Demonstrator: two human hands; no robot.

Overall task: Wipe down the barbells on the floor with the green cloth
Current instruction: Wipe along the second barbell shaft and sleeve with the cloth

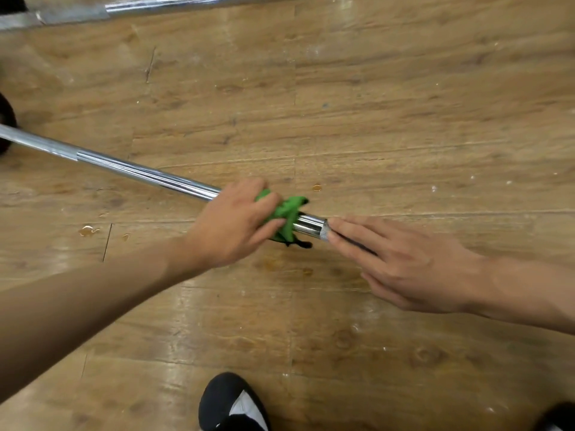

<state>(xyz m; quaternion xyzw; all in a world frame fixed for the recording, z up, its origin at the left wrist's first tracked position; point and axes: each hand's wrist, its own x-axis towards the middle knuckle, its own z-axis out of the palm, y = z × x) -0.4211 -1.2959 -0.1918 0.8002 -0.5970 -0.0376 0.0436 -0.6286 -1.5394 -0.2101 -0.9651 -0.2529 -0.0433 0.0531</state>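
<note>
The left grip (pixel 236 225) is closed around the green cloth (pixel 291 209), fingers and thumb curled over it so that the cloth is bunched around the near barbell (pixel 130 169) close to its end. A fold of green sticks out past the knuckles and a dark edge of the cloth hangs below the bar. Just beyond the cloth a short length of shiny steel shows, ending in a knurled cap (pixel 325 230). The right grip (pixel 413 265) is open, with its fingers (pixel 337 223) straight and together, their tips touching that cap at the bar's end. From the cloth the bar runs up and to the left across the wooden floor (pixel 373 104) towards a black plate (pixel 6 122) at the left edge of the view. A second barbell (pixel 186 3) lies along the top edge, well apart from the hands. Small wet spots (pixel 88 230) mark the boards near the bar. At the bottom edge sits a black shoe (pixel 230 402) with a white patch, and part of another shoe (pixel 560 418) shows in the right corner.
</note>
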